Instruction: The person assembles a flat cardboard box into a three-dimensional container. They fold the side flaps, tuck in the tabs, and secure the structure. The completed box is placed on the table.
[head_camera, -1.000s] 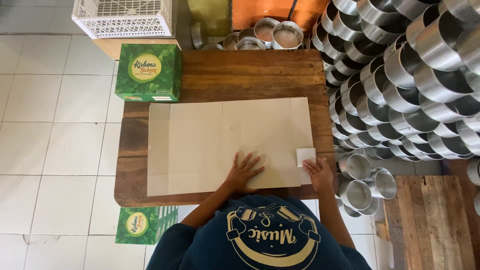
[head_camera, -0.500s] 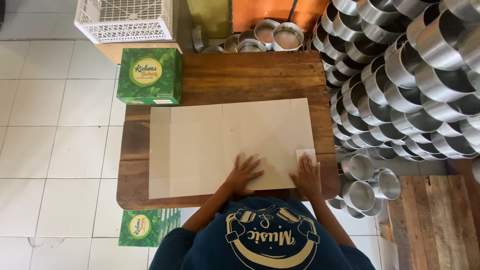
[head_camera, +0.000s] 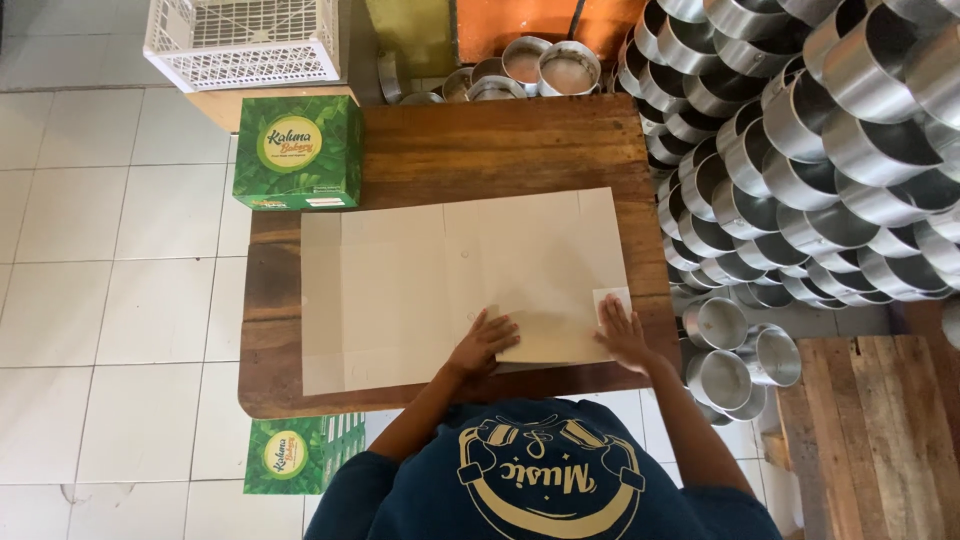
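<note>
The left hand (head_camera: 484, 340) lies flat, fingers spread, pressing a folded near flap of the cardboard sheet (head_camera: 450, 280). The right hand (head_camera: 622, 335) also lies flat and open, at the sheet's near right corner beside a small white tab (head_camera: 612, 302). Neither hand grasps anything. The sheet lies flat on the wooden table (head_camera: 500, 150), covering most of it. It appears light, thin and stiff along its creases; edges and flaps offer the best hold. A green box (head_camera: 298, 152) stands at the far left corner; metal tins (head_camera: 800, 150) are stacked to the right.
</note>
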